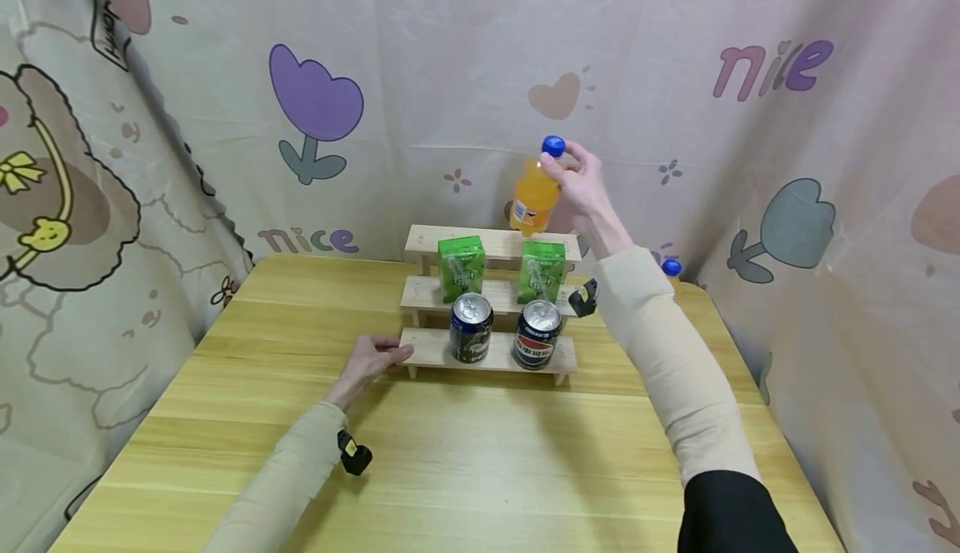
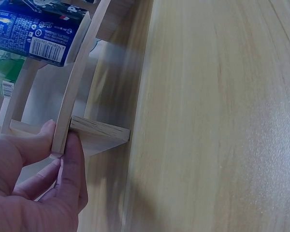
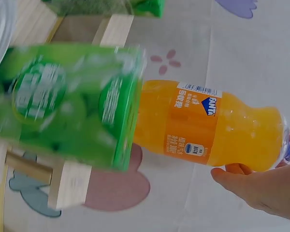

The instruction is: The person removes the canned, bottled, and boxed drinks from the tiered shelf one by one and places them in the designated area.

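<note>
My right hand (image 1: 582, 184) grips an orange Fanta bottle (image 1: 535, 196) near its blue cap, slightly tilted, above the top step of a three-step wooden shelf (image 1: 429, 239). In the right wrist view the bottle (image 3: 193, 125) is partly hidden behind a green carton (image 3: 67, 101). My left hand (image 1: 369, 363) pinches the left end of the lowest step between thumb and fingers, as the left wrist view also shows (image 2: 63, 135). Two green drink cartons (image 1: 461, 268) stand on the middle step. A dark blue can (image 1: 472, 330) and a Pepsi can (image 1: 537, 336) stand on the lowest step.
A second bottle with a blue cap (image 1: 671, 267) stands at the table's back right, mostly hidden by my right sleeve (image 1: 667, 353). The wooden table (image 1: 480, 461) meets a patterned curtain (image 1: 450, 62) behind the shelf; curtain also hangs at both sides.
</note>
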Demonstrator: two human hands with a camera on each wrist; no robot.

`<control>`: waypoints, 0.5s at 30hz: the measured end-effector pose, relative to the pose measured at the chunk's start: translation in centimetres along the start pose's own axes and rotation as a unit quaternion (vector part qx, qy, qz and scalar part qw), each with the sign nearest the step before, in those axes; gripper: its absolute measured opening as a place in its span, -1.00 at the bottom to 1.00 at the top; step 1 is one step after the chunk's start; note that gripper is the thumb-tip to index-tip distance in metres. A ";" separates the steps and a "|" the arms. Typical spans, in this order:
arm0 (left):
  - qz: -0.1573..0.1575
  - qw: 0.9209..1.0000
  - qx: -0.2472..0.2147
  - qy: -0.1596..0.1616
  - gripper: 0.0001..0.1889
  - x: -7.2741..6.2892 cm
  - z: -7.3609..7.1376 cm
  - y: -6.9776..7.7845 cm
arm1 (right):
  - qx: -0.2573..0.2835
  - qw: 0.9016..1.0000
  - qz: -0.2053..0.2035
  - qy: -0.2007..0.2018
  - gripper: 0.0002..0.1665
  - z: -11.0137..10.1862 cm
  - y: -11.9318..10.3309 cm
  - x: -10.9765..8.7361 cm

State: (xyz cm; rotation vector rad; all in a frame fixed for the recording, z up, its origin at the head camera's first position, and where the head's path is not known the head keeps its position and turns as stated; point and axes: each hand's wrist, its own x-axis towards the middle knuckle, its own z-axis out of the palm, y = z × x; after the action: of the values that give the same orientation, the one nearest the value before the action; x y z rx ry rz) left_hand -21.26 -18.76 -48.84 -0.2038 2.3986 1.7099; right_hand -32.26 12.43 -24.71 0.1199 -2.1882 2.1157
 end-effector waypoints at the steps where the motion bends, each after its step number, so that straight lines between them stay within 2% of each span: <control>1: 0.001 1.000 0.000 0.000 -0.57 0.0 0.0 0.0 | 0.000 1.000 -0.002 0.003 -0.55 -0.4 0.0 -0.1; 8: -0.005 1.000 -0.003 0.000 -0.58 0.0 0.0 0.1 | 0.024 1.000 0.000 0.015 -0.59 -3.0 0.6 -0.5; 12: -0.003 1.000 0.000 -0.001 -0.58 0.0 0.0 0.1 | 0.010 1.000 0.006 0.025 -0.54 -4.3 1.1 -0.8; 15: -0.002 1.000 -0.003 0.000 -0.59 0.1 0.0 0.1 | -0.003 0.999 0.008 0.038 -0.59 -5.3 1.6 -1.0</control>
State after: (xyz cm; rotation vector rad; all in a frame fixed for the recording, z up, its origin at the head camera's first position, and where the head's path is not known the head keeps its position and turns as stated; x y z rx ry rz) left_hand -21.34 -18.74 -48.80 -0.2093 2.3914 1.7145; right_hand -31.35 17.76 -26.21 0.0225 -2.1605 2.0851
